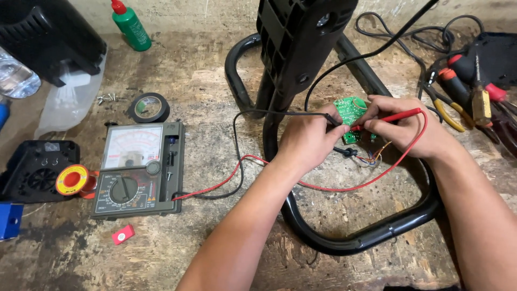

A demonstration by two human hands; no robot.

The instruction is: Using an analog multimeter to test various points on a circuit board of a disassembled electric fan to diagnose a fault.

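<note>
While both probes rest against it, the small green circuit board [349,110] sits at about two o'clock from the middle of the view, propped between the two hands just in front of the black plastic housing [299,37] on its tubular black stand [344,237]. The left hand [308,141] is closed around the black test probe [328,117], whose tip meets the board's lower left edge. The right hand [401,126] pinches the red test probe [390,117] like a pen, with its tip touching the board's underside; thin coloured wires [371,157] trail from the board at six o'clock.

By the look of it, the measuring is under way rather than finished: both leads are plugged in, and the red lead [344,188] and black lead [237,140] run off toward nine o'clock to the analog multimeter [139,170] lying flat on the worn wooden bench [204,242]. Whether its needle shows a reading is too small to tell.

Farther out, a roll of black tape [148,107] lies at ten o'clock, a solder spool [72,180] at nine, a green bottle [131,25] at eleven, and pliers and screwdrivers [468,89] at two.
</note>
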